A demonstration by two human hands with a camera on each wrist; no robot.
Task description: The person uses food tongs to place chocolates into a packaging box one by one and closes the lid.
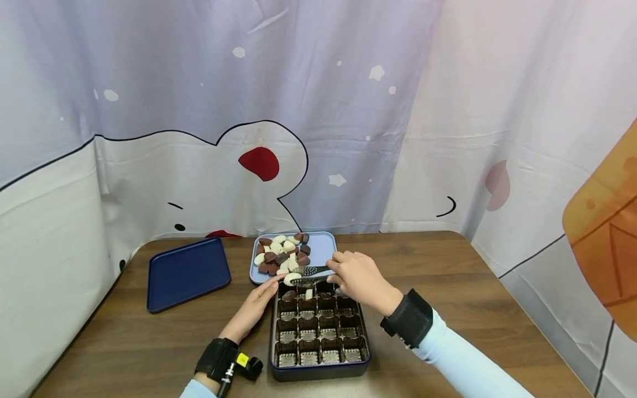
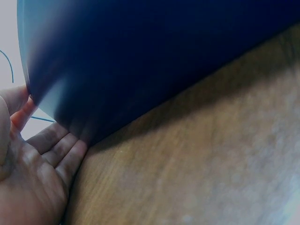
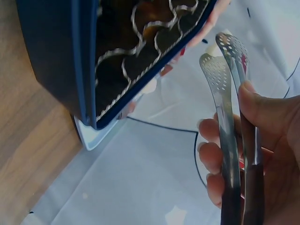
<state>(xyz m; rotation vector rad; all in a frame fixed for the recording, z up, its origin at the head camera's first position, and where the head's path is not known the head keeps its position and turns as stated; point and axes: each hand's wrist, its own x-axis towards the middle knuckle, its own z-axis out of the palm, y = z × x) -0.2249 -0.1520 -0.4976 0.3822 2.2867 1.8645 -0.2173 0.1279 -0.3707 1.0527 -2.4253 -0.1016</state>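
My right hand point(image 1: 360, 279) grips a pair of metal tongs point(image 3: 229, 140) with perforated ends. Between those ends is a smooth white piece point(image 1: 292, 279), like a chocolate, over the far left part of a dark box point(image 1: 320, 374). The box has a brown plastic insert divided into small compartments. Dark pieces and a white one point(image 1: 309, 294) lie in its far row. My left hand point(image 1: 251, 309) rests at the box's far left side, its fingers point(image 2: 70, 157) extended against the dark wall and its thumb near the rim.
Behind the box, a light blue tray point(image 1: 323, 243) carries a heap of white, reddish-brown and dark pieces. A dark blue tray or lid point(image 1: 189, 275) lies at the left of the wooden table point(image 1: 418, 260). A printed curtain point(image 1: 348, 110) hangs behind the table.
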